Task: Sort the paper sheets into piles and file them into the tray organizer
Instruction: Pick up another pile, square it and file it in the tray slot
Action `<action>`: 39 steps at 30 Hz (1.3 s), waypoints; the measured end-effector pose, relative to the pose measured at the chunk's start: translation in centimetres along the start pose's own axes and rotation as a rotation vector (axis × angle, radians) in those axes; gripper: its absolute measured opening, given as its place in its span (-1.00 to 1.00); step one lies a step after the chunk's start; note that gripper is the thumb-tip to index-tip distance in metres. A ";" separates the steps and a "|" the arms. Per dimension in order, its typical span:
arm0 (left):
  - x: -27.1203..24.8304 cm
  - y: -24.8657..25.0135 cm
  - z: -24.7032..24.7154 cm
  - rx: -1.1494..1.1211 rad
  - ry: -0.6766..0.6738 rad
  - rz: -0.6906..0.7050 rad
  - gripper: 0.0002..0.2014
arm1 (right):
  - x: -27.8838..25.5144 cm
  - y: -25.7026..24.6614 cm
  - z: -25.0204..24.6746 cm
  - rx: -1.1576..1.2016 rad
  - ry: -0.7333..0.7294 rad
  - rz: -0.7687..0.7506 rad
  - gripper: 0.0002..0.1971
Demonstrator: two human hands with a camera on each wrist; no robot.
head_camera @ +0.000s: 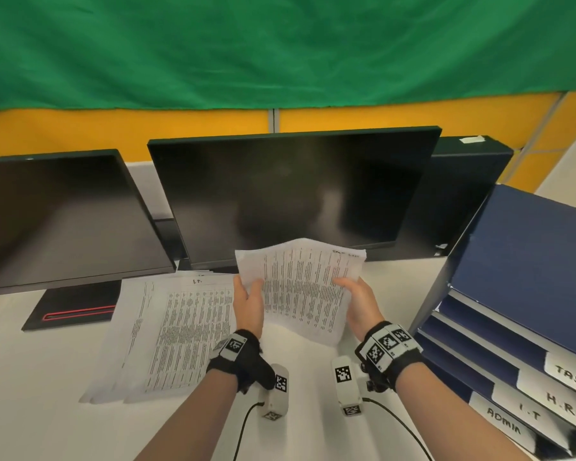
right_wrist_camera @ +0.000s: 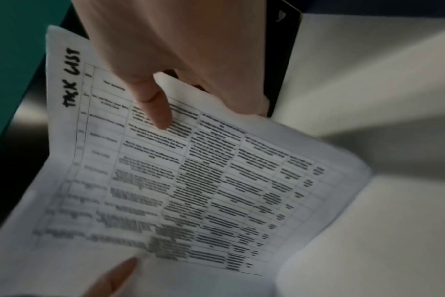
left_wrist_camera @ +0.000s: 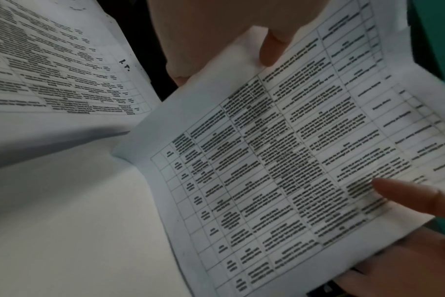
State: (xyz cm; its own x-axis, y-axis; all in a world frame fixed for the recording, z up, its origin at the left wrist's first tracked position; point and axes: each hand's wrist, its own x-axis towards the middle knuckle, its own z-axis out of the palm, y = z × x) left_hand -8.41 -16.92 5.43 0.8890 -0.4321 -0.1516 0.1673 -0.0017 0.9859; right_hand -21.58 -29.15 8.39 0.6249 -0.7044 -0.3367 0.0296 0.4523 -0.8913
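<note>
A green cloth [head_camera: 280, 48] fills the frame's top above a yellow partition [head_camera: 113, 128]. Two dark glossy monitors [head_camera: 293, 194] stand mid-frame on the white desk [head_camera: 47, 377]. The blue tray organizer [head_camera: 519, 294], lower right, carries handwritten labels. A fanned paper pile [head_camera: 180, 327] lies centre-left. At centre, the left hand [head_camera: 248, 302] and right hand [head_camera: 359, 304] pinch a curled printed sheet [head_camera: 306, 287], thumbs on top.

The printed table text on the held sheet [head_camera: 305, 287] is too small or blurred to read in all three views. At 9 o'clock the left monitor [head_camera: 57, 221] runs off the head view, as does the tray organizer [head_camera: 526, 294] at 4 o'clock. The middle monitor [head_camera: 290, 194] hides most of the dark box [head_camera: 469, 181] behind it at 2 o'clock.
</note>
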 end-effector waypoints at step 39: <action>-17.2 -2.4 10.4 0.360 -0.859 0.071 -0.70 | -21.4 5.9 -19.1 -0.254 0.855 -0.085 -0.75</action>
State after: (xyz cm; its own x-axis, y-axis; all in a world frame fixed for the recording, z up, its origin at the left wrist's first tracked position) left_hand -28.54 -18.92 6.40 0.2483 -0.9603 -0.1270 -0.1452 -0.1666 0.9753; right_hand -49.63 -21.86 4.51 -0.1694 -0.9427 -0.2875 -0.1875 0.3172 -0.9296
